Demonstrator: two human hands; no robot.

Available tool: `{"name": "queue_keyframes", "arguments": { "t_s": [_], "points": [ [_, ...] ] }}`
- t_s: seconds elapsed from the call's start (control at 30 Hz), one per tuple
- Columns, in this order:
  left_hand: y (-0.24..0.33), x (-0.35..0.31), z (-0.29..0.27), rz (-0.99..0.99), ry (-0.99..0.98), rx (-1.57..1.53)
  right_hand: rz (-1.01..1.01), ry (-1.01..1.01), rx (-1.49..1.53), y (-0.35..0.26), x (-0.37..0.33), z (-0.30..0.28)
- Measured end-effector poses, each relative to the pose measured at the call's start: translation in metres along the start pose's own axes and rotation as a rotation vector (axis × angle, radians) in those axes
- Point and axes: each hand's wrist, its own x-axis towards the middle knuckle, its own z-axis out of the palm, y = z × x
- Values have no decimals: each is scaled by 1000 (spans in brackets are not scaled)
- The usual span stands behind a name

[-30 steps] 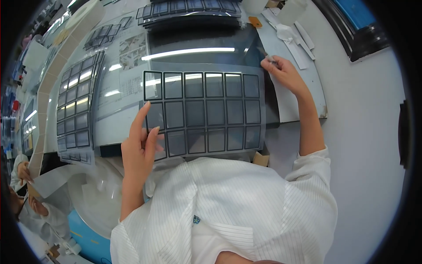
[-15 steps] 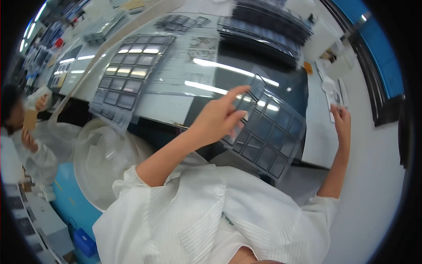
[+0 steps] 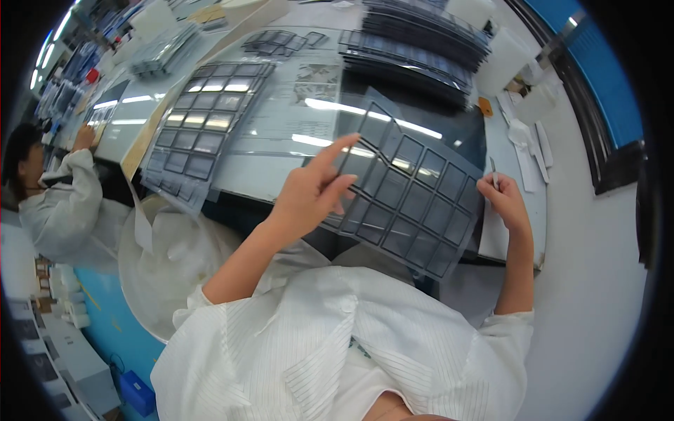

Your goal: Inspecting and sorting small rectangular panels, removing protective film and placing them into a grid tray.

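Note:
A clear sheet (image 3: 449, 242) with a grid of dark rectangular frames lies at the near edge of the table in front of me. At its left side is my left hand (image 3: 298, 203), index finger and thumb stretched apart at the border; the other fingers are curled and partly hidden. Near the index fingertip, one black frame (image 3: 377, 130) at the sheet's upper left looks askew. Just past the right border, my right hand (image 3: 507, 203) pinches a thin, slim tool (image 3: 494, 172) pointing upward; its exact kind is too small to make out.
A second gridded sheet (image 3: 200, 130) lies to the left, with loose black frames (image 3: 281, 42) beyond. Stacked dark sheets (image 3: 414, 49) stand at the back. A white bin (image 3: 165, 274) sits below the table's left part. At far left, a person (image 3: 63, 182) works.
My right hand has come left from the white items on the right, now with the thin tool in its fingers. My left hand has moved slightly left and down along the sheet.

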Motion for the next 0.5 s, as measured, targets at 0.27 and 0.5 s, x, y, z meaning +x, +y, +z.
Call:
{"name": "queue_keyframes", "arguments": {
  "t_s": [0.27, 0.5],
  "points": [
    [-27, 43, 60, -189, -287, -475, 68, 170, -196, -7, 19, -100],
    [-6, 63, 136, -114, -367, -232, 248, 141, -688, 7, 50, -154]
  ]
}}
